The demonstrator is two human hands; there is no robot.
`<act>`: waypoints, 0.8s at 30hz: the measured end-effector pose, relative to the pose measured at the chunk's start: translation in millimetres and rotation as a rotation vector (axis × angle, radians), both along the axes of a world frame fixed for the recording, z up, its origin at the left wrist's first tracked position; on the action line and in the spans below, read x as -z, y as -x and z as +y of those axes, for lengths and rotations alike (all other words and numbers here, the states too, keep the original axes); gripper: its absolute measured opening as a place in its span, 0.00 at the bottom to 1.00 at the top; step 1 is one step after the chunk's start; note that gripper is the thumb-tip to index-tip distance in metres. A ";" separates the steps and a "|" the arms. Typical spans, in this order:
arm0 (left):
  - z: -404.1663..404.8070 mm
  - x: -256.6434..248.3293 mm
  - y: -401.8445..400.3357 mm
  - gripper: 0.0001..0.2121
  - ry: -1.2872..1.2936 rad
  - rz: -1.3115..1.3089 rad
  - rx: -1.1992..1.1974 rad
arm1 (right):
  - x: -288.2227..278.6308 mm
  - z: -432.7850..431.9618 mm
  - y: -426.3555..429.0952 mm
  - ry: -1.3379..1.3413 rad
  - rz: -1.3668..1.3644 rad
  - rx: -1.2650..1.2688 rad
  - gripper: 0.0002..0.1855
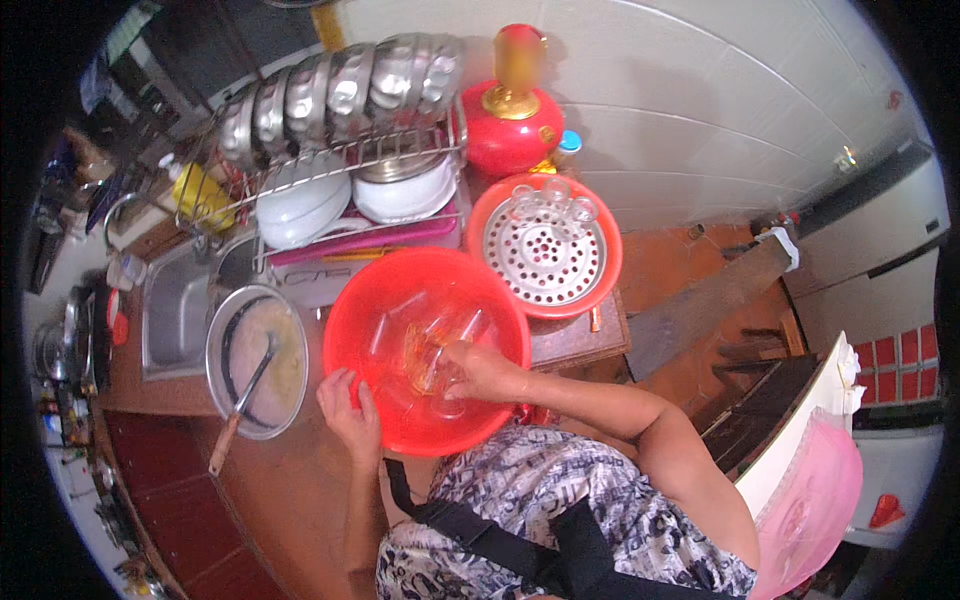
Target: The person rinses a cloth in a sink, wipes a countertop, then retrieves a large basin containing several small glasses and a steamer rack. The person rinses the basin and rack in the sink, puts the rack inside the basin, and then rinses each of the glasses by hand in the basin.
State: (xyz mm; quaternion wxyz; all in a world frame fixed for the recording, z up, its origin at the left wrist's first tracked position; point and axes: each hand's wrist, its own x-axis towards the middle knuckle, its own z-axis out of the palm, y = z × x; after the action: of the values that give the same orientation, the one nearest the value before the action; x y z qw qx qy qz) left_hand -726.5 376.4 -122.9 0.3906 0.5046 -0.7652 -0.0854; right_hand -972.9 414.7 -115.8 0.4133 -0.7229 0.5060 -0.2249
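Note:
A large red plastic basin (420,274) sits in front of me, with several clear glasses (471,324) lying inside. My right hand (480,371) reaches down into it, its fingers curled around what looks like a clear glass; glare and overlap blur the outline. An amber-tinted patch shows beside those fingers. At the basin's near left rim, my left hand (351,412) rests with its fingers hooked over the edge. Behind to the right, several small clear glasses (555,196) stand on a perforated metal steamer plate (544,251), which sits within an orange-red basin (611,262).
On the left, a metal pot (212,360) holds cloudy liquid and a wooden-handled ladle (241,411), near a steel sink (174,322). A wire dish rack (360,154) bears metal bowls (349,94) and white bowls (304,206). Beside it stands a red vase-like vessel (517,124).

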 end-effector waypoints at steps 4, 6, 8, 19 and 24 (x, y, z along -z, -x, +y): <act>4.0 -2.6 -3.2 0.09 -0.016 0.014 -0.041 | 0.5 4.1 -10.3 0.035 -0.175 0.120 0.27; 4.6 -4.9 -4.6 0.09 -0.031 0.014 -0.055 | -1.4 5.6 -12.8 0.053 -0.212 0.112 0.29; 5.8 -4.1 -5.0 0.09 -0.046 0.017 -0.060 | 2.7 7.3 -14.3 0.134 -0.143 0.054 0.27; 3.9 -2.5 -3.3 0.09 -0.001 0.017 -0.016 | -32.3 -68.7 79.3 0.864 0.440 0.567 0.06; 2.1 -7.7 -0.3 0.08 -0.032 -0.008 -0.008 | -38.4 -128.3 168.9 0.608 0.903 0.654 0.22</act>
State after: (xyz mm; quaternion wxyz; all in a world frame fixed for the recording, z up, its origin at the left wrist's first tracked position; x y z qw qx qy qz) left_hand -726.2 378.4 -115.2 0.3799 0.5140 -0.7633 -0.0941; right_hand -1141.9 286.4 -77.4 -0.1546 -0.6397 0.7386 -0.1459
